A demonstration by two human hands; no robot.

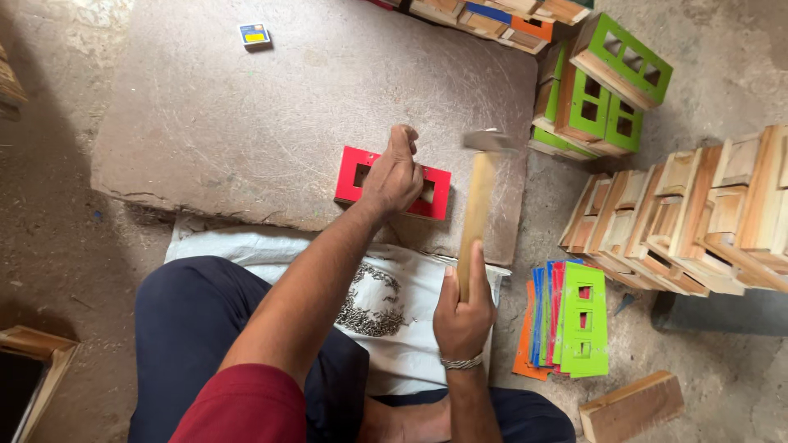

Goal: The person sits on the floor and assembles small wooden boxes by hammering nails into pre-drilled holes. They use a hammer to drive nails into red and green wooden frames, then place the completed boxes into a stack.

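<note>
One red rectangular wooden panel with square cut-outs (pixel 361 174) lies on the grey stone slab (pixel 246 107), pinned under the left hand (pixel 394 174), whose grip is pinched narrow at the panel's top edge, seemingly on a nail too small to see. Just right of it, the right hand (pixel 462 308) is closed around the wooden-handled hammer (pixel 478 205), head raised. A blow landing off-line could strike the fingers, since they sit beside the hammer head.

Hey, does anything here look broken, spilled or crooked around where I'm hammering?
The stone slab has a chipped, cracked near edge at its left corner. The small nails lie loose in a heap on the white cloth, not in a container. The fan of coloured panels sits unevenly splayed on the floor. The red panel lies square.
</note>
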